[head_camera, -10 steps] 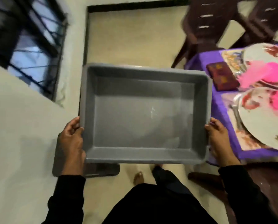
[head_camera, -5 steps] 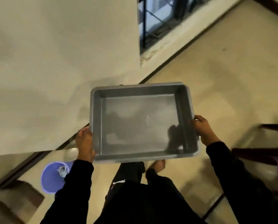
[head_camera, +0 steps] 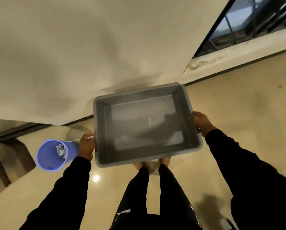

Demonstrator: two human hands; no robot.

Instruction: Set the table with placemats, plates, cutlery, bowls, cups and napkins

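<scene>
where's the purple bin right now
In the head view the purple bin stands on the floor at lower left, beside the left hand, which grips the grey tub's left rim, near the foot of the wall.

A purple bin (head_camera: pixel 51 154) holding crumpled scraps stands on the floor (head_camera: pixel 238 103) beside the wall (head_camera: pixel 72 47).

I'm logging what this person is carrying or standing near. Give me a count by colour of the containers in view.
Grey: 1, the empty tub, held by the left hand and right hand.
Purple: 1, the bin on the floor, with crumpled scraps inside.
Total: 2
</scene>
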